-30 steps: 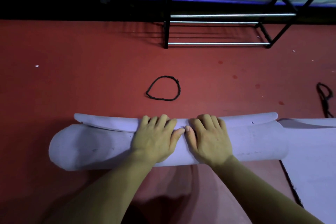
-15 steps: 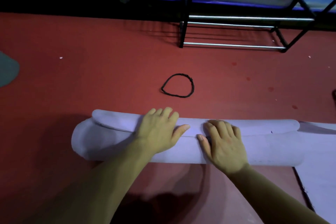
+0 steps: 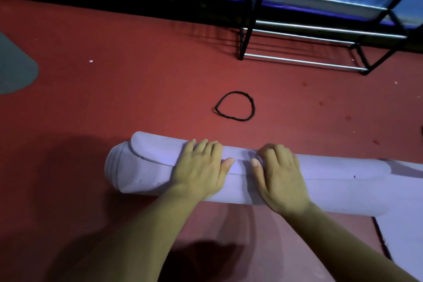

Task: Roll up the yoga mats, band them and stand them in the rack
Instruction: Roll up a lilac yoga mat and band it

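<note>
While hands [image 3: 201, 171] [image 3: 282, 177] press the mat [image 3: 338, 181] | thumbs parted since earlier

Dim indoor scene with a cool blue-violet cast. Light arrives from above and ahead. The rolled pale lilac foam yoga mat [image 3: 146, 167] carries a bright bluish sheen along its top. The left hand [image 3: 201, 171], the right hand [image 3: 283, 178] and both forearms throw broad, soft-edged shadows on the red floor [image 3: 137, 87], toward the viewer and left of the roll. Chrome rails of the black metal-frame rack [image 3: 249, 18] show streaks of glare. Central detail, such as the black cord loop [image 3: 253, 105], is fairly sharp. The corners are smeared, and wide-angle distortion slants the rack's uprights.
</note>
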`<state>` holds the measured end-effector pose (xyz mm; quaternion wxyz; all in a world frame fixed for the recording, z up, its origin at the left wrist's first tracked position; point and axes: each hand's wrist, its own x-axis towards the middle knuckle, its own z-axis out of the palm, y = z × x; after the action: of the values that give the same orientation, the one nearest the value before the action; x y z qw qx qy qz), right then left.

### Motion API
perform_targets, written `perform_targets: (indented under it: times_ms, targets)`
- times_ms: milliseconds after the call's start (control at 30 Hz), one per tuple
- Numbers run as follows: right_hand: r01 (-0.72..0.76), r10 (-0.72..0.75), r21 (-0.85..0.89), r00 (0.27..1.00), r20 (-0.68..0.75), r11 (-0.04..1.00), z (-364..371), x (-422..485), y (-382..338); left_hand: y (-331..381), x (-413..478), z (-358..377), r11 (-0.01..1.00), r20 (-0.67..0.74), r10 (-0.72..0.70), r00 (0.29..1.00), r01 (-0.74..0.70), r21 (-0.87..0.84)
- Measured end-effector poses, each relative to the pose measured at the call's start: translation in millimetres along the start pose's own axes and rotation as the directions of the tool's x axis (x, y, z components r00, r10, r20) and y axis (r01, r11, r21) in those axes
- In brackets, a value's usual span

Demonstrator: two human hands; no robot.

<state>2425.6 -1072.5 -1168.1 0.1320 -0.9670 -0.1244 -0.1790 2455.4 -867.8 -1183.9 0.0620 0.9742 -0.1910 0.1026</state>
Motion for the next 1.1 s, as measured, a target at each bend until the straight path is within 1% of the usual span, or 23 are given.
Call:
perform_targets:
  times_ms: [67,133,200,300,400,467,567,633,700,767,800,833,867,933,967,1033,1100]
  targets:
    - [-0.08,0.077,0.075,0.996,0.048,0.994,10,19,-13,0,-5,1,1.0,-0.038,-0.002,0.999,0.002,-0.003]
    - [-0.146,0.14,0.033,0.981,0.137,0.989,21,26,-20,1,-9,1,1.0,-0.046,0.004,0.999,-0.004,-0.01]
    - [-0.125,0.129,-0.037,0.976,0.176,0.991,26,20,-20,2,-11,0,0.999,-0.019,-0.006,1.0,0.005,-0.034]
    - [-0.07,0.081,-0.067,0.982,0.173,0.995,23,13,-20,-15,-12,-4,0.997,0.012,-0.033,0.999,0.034,-0.063]
    - [-0.052,0.071,-0.096,0.976,0.206,0.994,22,11,-23,-42,-20,-7,0.997,0.041,-0.07,0.997,0.069,0.023]
    - [-0.021,0.047,-0.121,0.974,0.22,0.992,21,7,-26,-46,-32,-8,0.994,0.056,-0.089,0.994,0.085,0.074]
    - [0.006,0.025,-0.116,0.964,0.266,0.993,15,11,-31,-38,-41,-8,0.992,0.018,-0.109,0.994,0.107,0.069]
    - [-0.004,0.02,-0.046,0.936,0.353,0.999,14,30,-40,-39,-44,-7,0.992,-0.053,-0.115,0.992,0.118,0.048]
    - [-0.034,-0.018,0.104,0.889,0.458,0.994,21,54,-54,-39,-50,-5,0.992,-0.11,-0.12,0.987,0.124,0.027]
    - [-0.123,-0.062,0.297,0.837,0.544,0.947,32,74,-74,-37,-55,-4,0.992,-0.139,-0.126,0.982,0.128,0.003]
    - [-0.184,-0.07,0.366,0.812,0.58,0.912,38,82,-84,-36,-57,-5,0.992,-0.156,-0.13,0.979,0.129,-0.015]
    - [-0.242,-0.072,0.399,0.773,0.63,0.884,43,87,-91,-35,-59,-7,0.991,-0.181,-0.137,0.974,0.134,-0.03]
    - [-0.27,-0.086,0.396,0.725,0.683,0.878,47,90,-96,-34,-62,-7,0.987,-0.209,-0.158,0.965,0.152,-0.04]
    - [-0.225,-0.122,0.332,0.632,0.765,0.916,48,86,-101,-30,-77,-3,0.963,-0.273,-0.269,0.924,0.263,-0.057]
    - [-0.187,-0.131,0.306,0.615,0.777,0.933,47,80,-102,-26,-88,0,0.936,-0.311,-0.351,0.883,0.345,-0.077]
    - [-0.122,-0.142,0.279,0.634,0.76,0.952,43,68,-103,-14,-110,4,0.852,-0.355,-0.521,0.776,0.499,-0.16]
    - [-0.099,-0.131,0.255,0.652,0.747,0.962,42,62,-105,-5,-115,6,0.727,-0.3,-0.686,0.663,0.645,-0.238]
